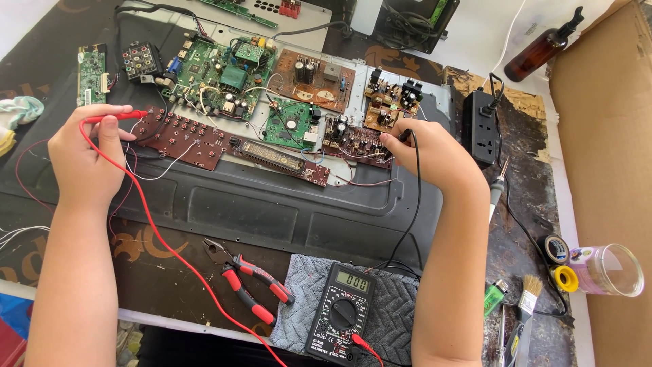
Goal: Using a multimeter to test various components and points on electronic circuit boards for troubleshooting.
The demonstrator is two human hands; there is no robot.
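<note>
My left hand (85,153) grips a red test probe (122,116), its tip resting at the left end of a long brown circuit board (183,136). A red lead runs from it down to a black digital multimeter (341,314) lying on a grey cloth (390,312). My right hand (431,153) holds a black test probe (405,135) against a small brown board (353,139); its black lead curves down to the meter. Between the hands lie green circuit boards (221,75) and a narrow display strip (278,158) on a dark metal panel (272,204).
Red-handled pliers (248,278) lie near the front edge. A black power strip (483,126) and a soldering iron (497,194) sit right of my right hand. Tape rolls (560,265), a clear cup (608,270), a green lighter (496,295), a brush (526,299) and a brown pump bottle (540,47) are at right.
</note>
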